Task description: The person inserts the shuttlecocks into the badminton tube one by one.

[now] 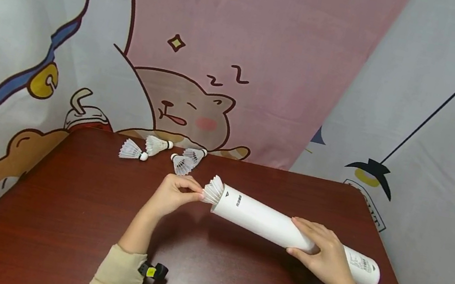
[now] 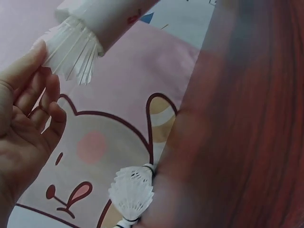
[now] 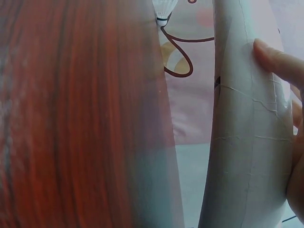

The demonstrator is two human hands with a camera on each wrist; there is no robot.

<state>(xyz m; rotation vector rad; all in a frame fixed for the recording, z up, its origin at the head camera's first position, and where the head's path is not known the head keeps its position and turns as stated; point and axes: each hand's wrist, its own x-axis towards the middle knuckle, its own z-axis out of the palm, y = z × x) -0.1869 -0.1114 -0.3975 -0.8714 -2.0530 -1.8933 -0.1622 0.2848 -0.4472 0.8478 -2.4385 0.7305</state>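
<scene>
A long white shuttlecock tube (image 1: pixel 260 215) lies slanted above the brown table, its mouth toward the left. My right hand (image 1: pixel 322 252) grips it around its lower half; the right wrist view shows the thumb (image 3: pixel 273 59) along the creased white tube (image 3: pixel 247 123). At the mouth, the feather skirt of a shuttlecock (image 1: pixel 213 190) sticks out, its head hidden inside the tube. My left hand (image 1: pixel 174 193) pinches the edge of those feathers between thumb and fingers. In the left wrist view the feathers (image 2: pixel 73 50) fan out beside the left hand (image 2: pixel 28 118).
Several loose white shuttlecocks lie at the table's far edge: one at the left (image 1: pixel 132 150), one behind it (image 1: pixel 157 146), and an overlapping pair (image 1: pixel 182 164) nearer the tube. Behind the table (image 1: pixel 72 216) hangs a cartoon-printed cloth (image 1: pixel 285 71).
</scene>
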